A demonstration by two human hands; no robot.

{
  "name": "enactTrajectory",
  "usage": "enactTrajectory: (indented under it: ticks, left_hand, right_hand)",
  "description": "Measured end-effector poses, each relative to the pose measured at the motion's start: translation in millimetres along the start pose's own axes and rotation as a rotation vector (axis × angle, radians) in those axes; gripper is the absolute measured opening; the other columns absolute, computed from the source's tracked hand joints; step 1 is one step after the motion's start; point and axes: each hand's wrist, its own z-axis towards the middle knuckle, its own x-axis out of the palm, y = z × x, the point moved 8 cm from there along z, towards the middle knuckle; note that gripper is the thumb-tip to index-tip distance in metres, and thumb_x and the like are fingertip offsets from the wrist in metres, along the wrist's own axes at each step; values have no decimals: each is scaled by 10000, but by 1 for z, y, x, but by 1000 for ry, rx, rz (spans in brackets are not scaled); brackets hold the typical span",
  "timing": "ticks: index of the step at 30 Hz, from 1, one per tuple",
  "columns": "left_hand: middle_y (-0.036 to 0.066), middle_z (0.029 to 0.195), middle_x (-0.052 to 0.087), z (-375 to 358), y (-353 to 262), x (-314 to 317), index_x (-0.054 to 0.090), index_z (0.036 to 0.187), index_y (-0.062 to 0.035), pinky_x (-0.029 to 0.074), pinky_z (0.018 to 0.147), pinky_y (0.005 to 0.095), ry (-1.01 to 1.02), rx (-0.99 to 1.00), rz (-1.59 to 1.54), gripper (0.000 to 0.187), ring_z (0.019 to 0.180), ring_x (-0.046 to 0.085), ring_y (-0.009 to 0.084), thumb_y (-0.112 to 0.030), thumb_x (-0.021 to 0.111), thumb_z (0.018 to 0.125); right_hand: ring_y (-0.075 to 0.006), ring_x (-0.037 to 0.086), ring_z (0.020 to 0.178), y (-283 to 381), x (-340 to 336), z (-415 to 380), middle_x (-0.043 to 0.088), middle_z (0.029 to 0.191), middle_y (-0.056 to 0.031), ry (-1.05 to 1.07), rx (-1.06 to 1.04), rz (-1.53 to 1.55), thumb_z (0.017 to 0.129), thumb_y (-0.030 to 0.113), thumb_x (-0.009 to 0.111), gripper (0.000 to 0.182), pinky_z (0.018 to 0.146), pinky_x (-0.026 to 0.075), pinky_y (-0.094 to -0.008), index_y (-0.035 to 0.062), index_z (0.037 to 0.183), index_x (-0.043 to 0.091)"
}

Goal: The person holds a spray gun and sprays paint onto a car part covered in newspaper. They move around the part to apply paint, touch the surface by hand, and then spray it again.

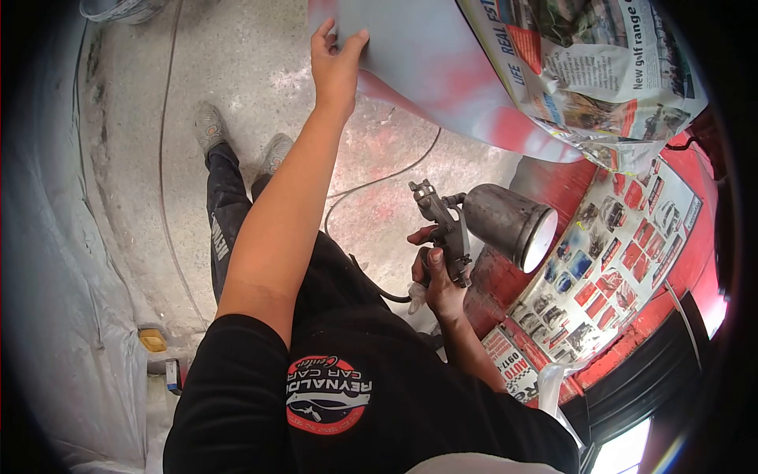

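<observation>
My left hand [335,69] reaches forward to the near edge of a grey-primed panel [418,51] with patches of red. Its thumb and fingers are spread apart against the panel. In my right hand [442,284] is a dark metal spray gun [446,229], gripped by its handle. A grey paint cup [505,221] is attached to the gun, its pale round end facing right. From the handle an air hose [379,291] runs off to the left past my dark trousers.
Newspaper and plastic masking [608,71] cover the panel's right side. A red surface with a printed poster [612,268] stands at right. Plastic sheeting [87,300] hangs at left. A cable [163,142] crosses the concrete floor, near a yellow object [152,340]; a bucket [122,9] stands at upper left.
</observation>
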Motion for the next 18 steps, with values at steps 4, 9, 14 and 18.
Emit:
enactTrajectory:
  ticks: [4, 9, 14, 18]
  left_hand:
    - [226, 1426, 430, 1, 3, -2, 353, 1489, 6, 414, 1056, 380, -8, 12, -5, 823, 1266, 459, 276, -242, 794, 840]
    - [223, 1423, 431, 0, 1, -1, 355, 1487, 10, 418, 1046, 375, -20, -1, 10, 829, 1259, 461, 272, -259, 794, 837]
    - [236, 1440, 426, -2, -3, 3, 335, 1509, -17, 335, 1129, 406, -6, -14, 19, 832, 1339, 431, 302, -272, 778, 851]
    - [234, 1439, 429, -1, -1, 3, 332, 1510, -17, 336, 1126, 405, -3, -16, 7, 838, 1332, 439, 304, -273, 777, 849]
  right_hand:
    - [-38, 459, 553, 6, 3, 1, 657, 845, -52, -34, -7, 3, 1029, 349, 616, 419, 505, 363, -227, -26, 1211, 585]
    - [-36, 452, 552, 3, 2, 0, 636, 791, -35, -20, 1, -18, 1028, 351, 617, 411, 504, 353, -227, -22, 1200, 595]
    - [-37, 445, 545, 4, 3, 0, 597, 718, -12, -40, 6, -13, 1027, 358, 619, 413, 501, 343, -227, -17, 1199, 597]
    - [-37, 442, 545, 2, 2, 0, 594, 717, -10, -24, 6, -14, 1026, 360, 620, 417, 501, 342, -227, -18, 1201, 596]
